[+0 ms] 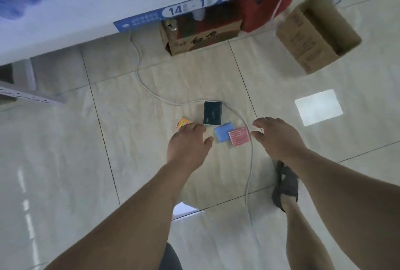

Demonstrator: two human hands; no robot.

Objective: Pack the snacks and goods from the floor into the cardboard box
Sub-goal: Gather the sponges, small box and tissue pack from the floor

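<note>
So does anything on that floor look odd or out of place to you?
Mainly the white cable: it trails loose across the tiles right past the red packet and black box, where it could snag. The brown cardboard box also sits skewed to the tile lines. Nothing looks spilled or damaged.

I am seeing the pale tiled floor (65, 161) carrying a small cluster: a dark packet (212, 113), an orange packet (184, 123), a blue packet (223, 133) and a red packet (239, 136) overlapping the blue one's edge. A white cable (138, 70) is trailing across the tiles and curving round them. Farther off, an open cardboard box (303, 38) is sitting near another printed carton (201, 39) tucked under the shelf.
</note>
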